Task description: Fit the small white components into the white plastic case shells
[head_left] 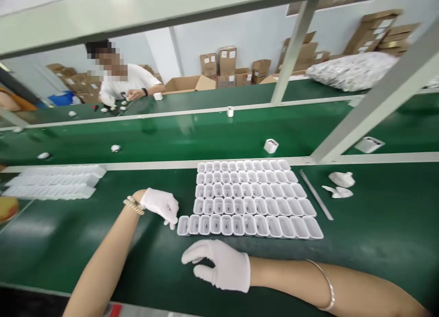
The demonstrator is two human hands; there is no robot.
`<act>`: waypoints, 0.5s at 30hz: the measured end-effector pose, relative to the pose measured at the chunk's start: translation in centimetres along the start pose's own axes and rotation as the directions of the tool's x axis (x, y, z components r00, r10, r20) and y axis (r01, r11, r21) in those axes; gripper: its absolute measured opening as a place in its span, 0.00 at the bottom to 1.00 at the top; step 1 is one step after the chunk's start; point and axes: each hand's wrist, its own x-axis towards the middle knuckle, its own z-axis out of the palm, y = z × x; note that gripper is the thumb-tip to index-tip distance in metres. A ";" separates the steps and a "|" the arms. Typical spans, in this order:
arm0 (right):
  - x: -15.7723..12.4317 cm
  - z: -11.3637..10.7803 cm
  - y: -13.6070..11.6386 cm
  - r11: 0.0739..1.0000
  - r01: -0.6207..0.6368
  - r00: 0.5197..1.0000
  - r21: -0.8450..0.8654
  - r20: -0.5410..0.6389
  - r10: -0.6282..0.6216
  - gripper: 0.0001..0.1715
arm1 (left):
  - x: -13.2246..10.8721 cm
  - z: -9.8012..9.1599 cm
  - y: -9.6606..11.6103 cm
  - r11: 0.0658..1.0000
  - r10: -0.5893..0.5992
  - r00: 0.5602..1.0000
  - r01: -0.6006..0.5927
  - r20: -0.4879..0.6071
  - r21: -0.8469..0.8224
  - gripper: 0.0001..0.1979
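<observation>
White containers [249,206], five rows; right hand [219,264] unclenched, empty; left hand [160,204] curled, grip unclear.

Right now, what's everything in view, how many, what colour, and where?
Bench: one, green, nearest
Belt: one, green, beyond the bench
Small cups: five rows, translucent white, on the bench
Similar containers: several rows, whitish, bench's left
Strip: one, grey, right of the cups
Crumpled pieces: two, white, right of the strip
Small parts: several, white, on the belt
Frame: one, pale, over the bench
Cardboard boxes: many, brown, behind
Bulging bag: one, whitish, back right
Bundle: one, blue, far left
Co-worker: one, white shirt, back left
Left hand: one, white-gloved, by the front row's left end
Right hand: one, white-gloved, before that row
</observation>
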 end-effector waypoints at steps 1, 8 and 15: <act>0.0 0.2 0.3 0.999 -0.012 1.000 0.039 -0.016 0.013 0.22 | -0.3 0.4 0.1 1.000 -0.015 0.998 0.016 0.067 -0.017 0.15; -0.1 1.0 1.7 0.986 -0.110 0.990 0.128 -0.070 0.120 0.22 | -1.6 2.1 0.9 0.993 -0.025 0.974 0.050 0.226 -0.105 0.13; -0.2 0.9 1.5 0.989 -0.112 0.989 0.092 -0.087 0.120 0.21 | -1.5 2.4 1.1 0.996 -0.017 0.978 0.035 0.207 -0.079 0.13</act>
